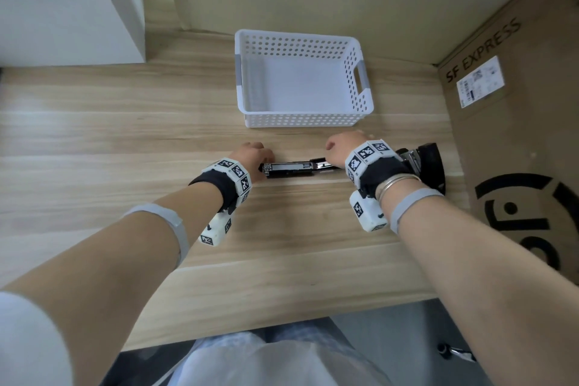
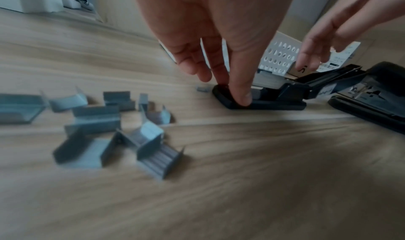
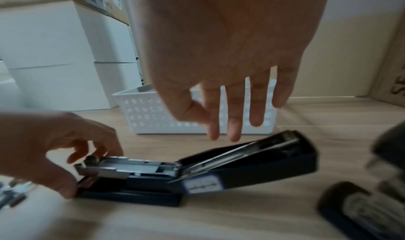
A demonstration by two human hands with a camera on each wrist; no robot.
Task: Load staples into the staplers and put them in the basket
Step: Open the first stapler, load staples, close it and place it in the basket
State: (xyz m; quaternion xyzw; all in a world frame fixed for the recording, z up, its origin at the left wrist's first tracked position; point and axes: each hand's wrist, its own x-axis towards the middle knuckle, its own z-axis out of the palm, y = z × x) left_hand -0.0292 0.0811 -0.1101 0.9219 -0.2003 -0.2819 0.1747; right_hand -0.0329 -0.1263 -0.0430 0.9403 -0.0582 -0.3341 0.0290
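Nearest the person, on the wooden surface (image 1: 94,135), a loose scatter of staple strips (image 2: 105,127) lay just to the near left of the left hand (image 1: 250,155); the head view hid them behind the left wrist. Just beyond, an opened black stapler (image 1: 291,168) lay flat with its long axis running left to right, its metal staple channel (image 3: 131,165) facing up and its hinged cover (image 3: 252,159) swung up and away to the right. The left hand was at the stapler's left, front end, its fingers loosely bent and its fingertips (image 2: 241,98) touching the base there, apparently steadying it. The right hand (image 1: 341,147) hung over the right, hinged end, fingers spread and pointing down, holding nothing; its thumb and forefinger looked close together, though blur made it hard to tell whether they pinched a strip. A second black stapler (image 1: 426,166) sat to the right, also open, partly hidden by the right wrist. Farther back, directly beyond the first stapler, the white perforated basket (image 1: 300,121) stood with no stapler in it, and a cardboard box (image 1: 517,103) flanked the right side. The channel appeared ready to take staples; since the strips lay on the left, the left hand was the nearer one to fetch them, and a strip would need to be lined up with the channel's left-right axis.
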